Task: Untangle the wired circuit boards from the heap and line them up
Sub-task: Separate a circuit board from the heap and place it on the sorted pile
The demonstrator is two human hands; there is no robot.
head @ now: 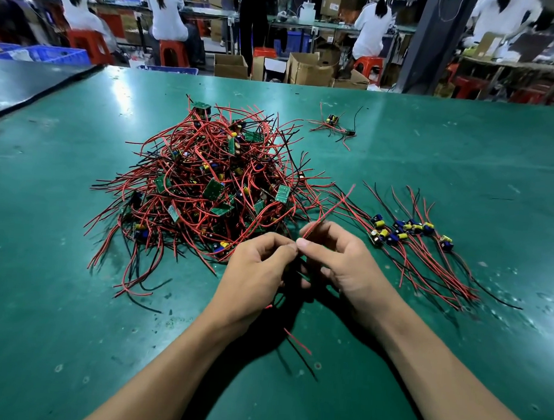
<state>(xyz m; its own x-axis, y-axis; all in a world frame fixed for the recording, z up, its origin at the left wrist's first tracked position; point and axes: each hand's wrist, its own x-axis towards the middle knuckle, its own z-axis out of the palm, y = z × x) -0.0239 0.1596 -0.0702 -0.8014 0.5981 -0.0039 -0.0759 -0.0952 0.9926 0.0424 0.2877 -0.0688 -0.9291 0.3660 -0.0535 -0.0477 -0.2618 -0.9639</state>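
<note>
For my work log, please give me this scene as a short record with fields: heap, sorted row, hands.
Heap: tangled pile of red-and-black-wired green circuit boards, table centre
Row: lined-up wired boards, right of the heap
Stray: small wired cluster, far side
Hands: left hand and right hand both pinch one thin red wire
Surface: green table mat

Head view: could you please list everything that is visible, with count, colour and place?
heap of wired circuit boards: one, green boards, red and black wires, table centre
lined-up boards: several, yellow and blue parts, right of heap
stray boards: apparently two, far side
table: one, green
stools: several, red, background
cardboard boxes: several, brown, floor
crates: blue, upper left
people: several, white tops, background
left-hand grip: pinches dangling wires
right-hand grip: pinches red wire
</note>
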